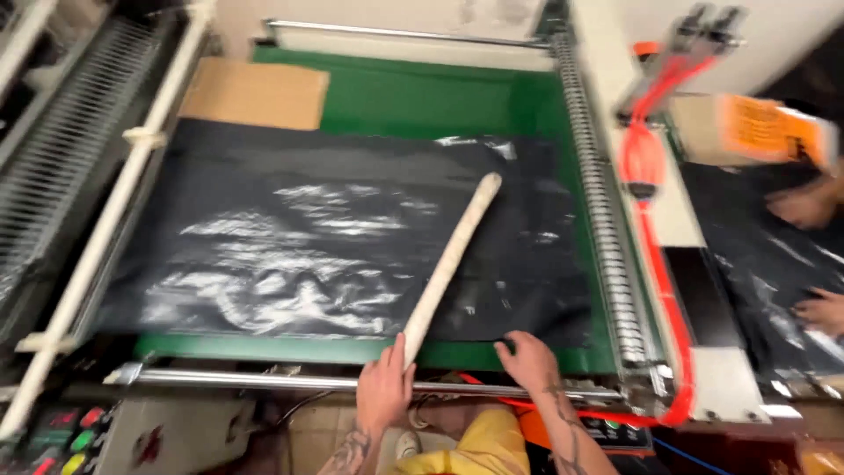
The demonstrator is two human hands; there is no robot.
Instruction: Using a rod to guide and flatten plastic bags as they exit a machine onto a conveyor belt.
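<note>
The left hand (pixel 384 387) is closed around the near end of a long pale wooden stick (pixel 450 259); the stick lies slanted on a black plastic sheet (pixel 290 237), its far end pointing to the far right. The right hand (pixel 527 359) is released, fingers spread, pressing the near right edge of the sheet; the two hands are near each other at the near edge. The sheet covers most of the green conveyor belt (pixel 422 97); a green strip stays bare at the far side and along the right edge. A brown cardboard piece (pixel 255 92) lies at the far left corner; a metal bar (pixel 290 380) runs along the near edge. On the right, another person's hands (pixel 804 207) rest on a second black sheet.
</note>
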